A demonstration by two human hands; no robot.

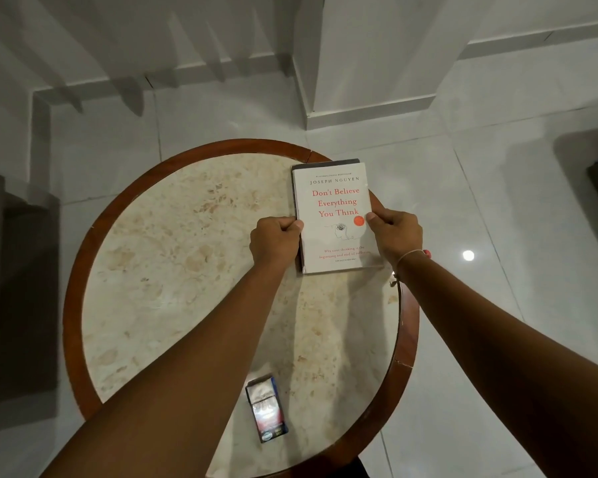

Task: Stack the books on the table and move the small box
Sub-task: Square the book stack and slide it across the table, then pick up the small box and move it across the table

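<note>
Currently stacking: left hand (275, 241) and right hand (396, 236) pinch white paperback book (335, 215) atop dark book (325, 163); next, relocate small glossy box (266, 408).

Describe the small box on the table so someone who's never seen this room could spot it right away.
Find the round stone-topped table with the reddish wooden rim. At its near edge, between the person's forearms and apart from the white book at the far side, lies the small box. It is a glossy, pocket-sized pack with a blue side, far smaller than the book.
</note>
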